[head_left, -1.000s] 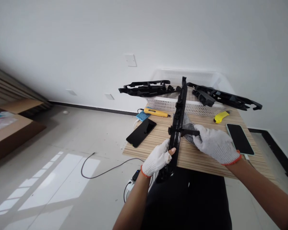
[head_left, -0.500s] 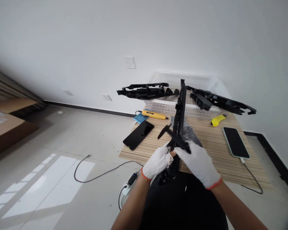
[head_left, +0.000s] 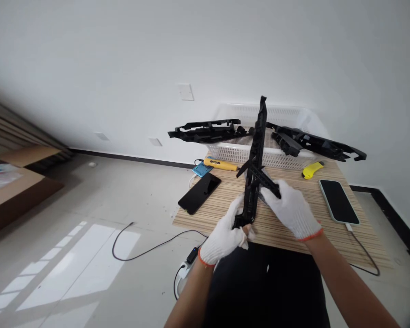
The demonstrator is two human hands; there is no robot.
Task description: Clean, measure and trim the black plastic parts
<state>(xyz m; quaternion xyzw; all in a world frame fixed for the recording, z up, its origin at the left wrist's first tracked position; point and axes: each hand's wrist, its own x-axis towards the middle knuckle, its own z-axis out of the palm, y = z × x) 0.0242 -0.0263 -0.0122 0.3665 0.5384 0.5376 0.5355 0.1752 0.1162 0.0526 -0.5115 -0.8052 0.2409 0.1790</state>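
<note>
In a white knitted glove, my left hand (head_left: 224, 234) is closed around the lower end of a long black plastic trim piece (head_left: 258, 141), which stands up lengthwise in front of me over the table. My right hand (head_left: 292, 209), gloved the same way, is shut on a black caliper (head_left: 267, 181). The caliper lies across the front of the trim piece, its jaws pointing up and to the left. Whether the jaws touch the plastic I cannot tell. The fingertips of my right hand are partly hidden behind the caliper and the piece.
Black plastic parts (head_left: 208, 132) and more such parts (head_left: 314, 143) lie across a white basket (head_left: 280, 157). On the wooden table (head_left: 294, 232) are a yellow electric screwdriver (head_left: 222, 164), a dark phone (head_left: 200, 193), a yellow cutter (head_left: 312, 170) and a charging phone (head_left: 339, 202).
The trim piece has risen and tilts slightly rightward. My left hand has slid to its lower end. My right hand has moved right with the caliper, whose jaws now cross the piece higher up.
</note>
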